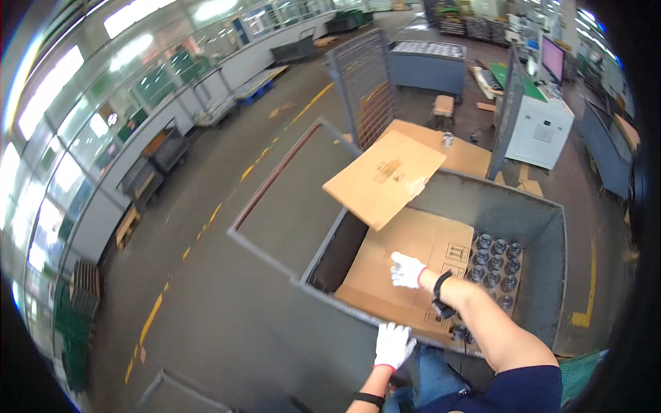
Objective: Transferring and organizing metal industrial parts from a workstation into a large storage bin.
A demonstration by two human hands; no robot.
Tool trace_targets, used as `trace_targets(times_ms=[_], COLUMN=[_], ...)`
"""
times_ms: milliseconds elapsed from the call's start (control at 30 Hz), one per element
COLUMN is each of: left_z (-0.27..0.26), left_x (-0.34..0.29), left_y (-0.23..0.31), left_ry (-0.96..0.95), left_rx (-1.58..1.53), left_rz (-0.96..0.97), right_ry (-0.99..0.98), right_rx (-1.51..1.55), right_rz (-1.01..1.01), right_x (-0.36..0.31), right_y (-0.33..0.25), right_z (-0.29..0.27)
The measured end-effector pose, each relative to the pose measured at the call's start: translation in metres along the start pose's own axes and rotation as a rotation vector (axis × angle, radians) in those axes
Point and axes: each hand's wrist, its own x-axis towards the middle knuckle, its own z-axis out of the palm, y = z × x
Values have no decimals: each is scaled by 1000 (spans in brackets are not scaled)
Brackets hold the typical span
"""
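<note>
My left hand, in a white glove, rests at the near rim of a grey metal bin, its fingers bent over the edge. Inside the bin, my right hand, also gloved in white, is held above a brown cardboard sheet. That hand looks open, holding nothing. To the right of the sheet stand several rows of shiny round metal parts, some partly hidden by my right forearm. A second cardboard sheet is tilted over the bin's far left corner; whether it touches the rim I cannot tell.
A metal frame juts out from the bin's left side. Behind it are an upright mesh panel, more cardboard and a small stool. A blue-grey container stands farther back, with a white cabinet to the right.
</note>
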Motion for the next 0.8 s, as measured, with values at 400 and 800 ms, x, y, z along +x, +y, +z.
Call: trace_targets(times_ms=[400, 800], left_z=[103, 108], left_x=[102, 105], left_y=[12, 4], left_ry=[-140, -253], left_rx=[76, 23], left_rz=[-406, -356], right_ry=[-61, 11], right_rx=[410, -164], right_rz=[-81, -223], right_x=[132, 15], right_y=[-113, -49], right_z=[15, -115])
